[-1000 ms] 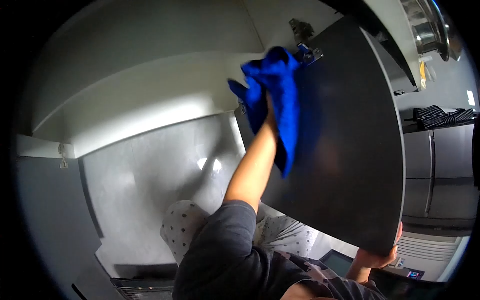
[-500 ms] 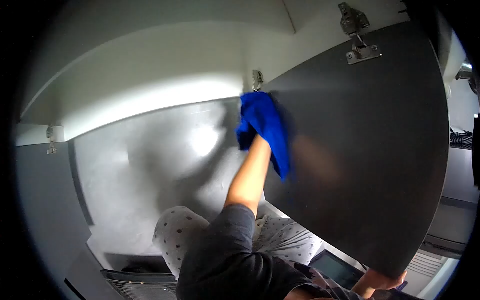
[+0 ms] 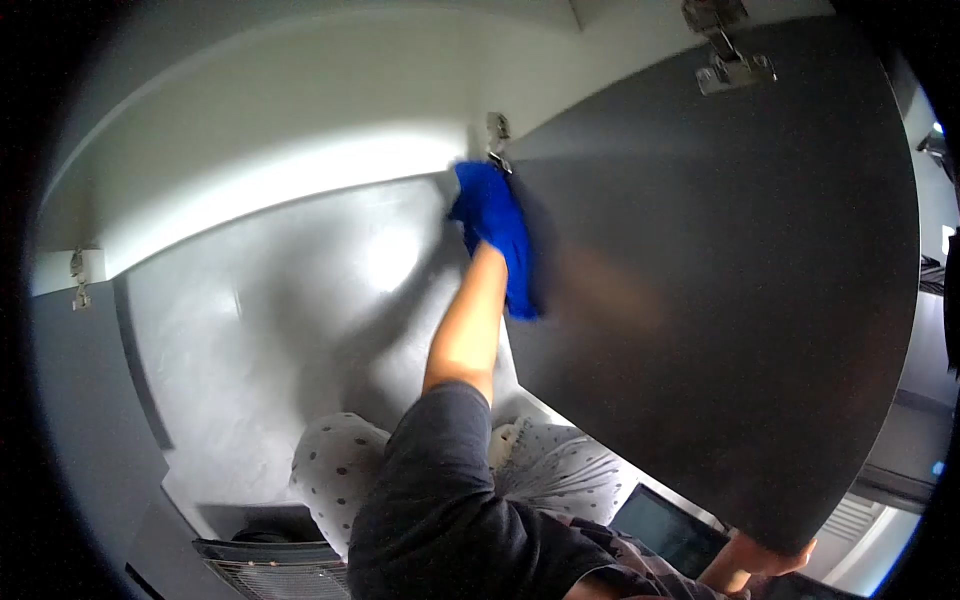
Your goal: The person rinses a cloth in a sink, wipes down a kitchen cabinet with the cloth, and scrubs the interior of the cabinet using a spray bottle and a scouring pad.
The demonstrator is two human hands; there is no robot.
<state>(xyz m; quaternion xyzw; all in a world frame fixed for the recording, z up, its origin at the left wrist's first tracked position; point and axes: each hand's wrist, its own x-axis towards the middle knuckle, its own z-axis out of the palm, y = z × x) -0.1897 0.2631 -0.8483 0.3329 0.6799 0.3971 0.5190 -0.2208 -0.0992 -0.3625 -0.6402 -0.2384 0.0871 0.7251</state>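
Observation:
A blue cloth covers most of my left hand, whose fingers are hidden in its folds. It lies at the hinge side of a dark cabinet door, just below a metal hinge, with one end hanging down along the panel. At the lower right, my right hand is wrapped round the door's bottom outer corner.
Another hinge joins the door to the pale cabinet at the upper right. On the left, a second grey door carries its own hinge. A dark rack and a dark glassy panel are low in view.
The cloth in my left hand has come down from the upper hinge area to the door's hinge-side edge by the other hinge. The view has shifted, and my right hand stays on the door's corner.

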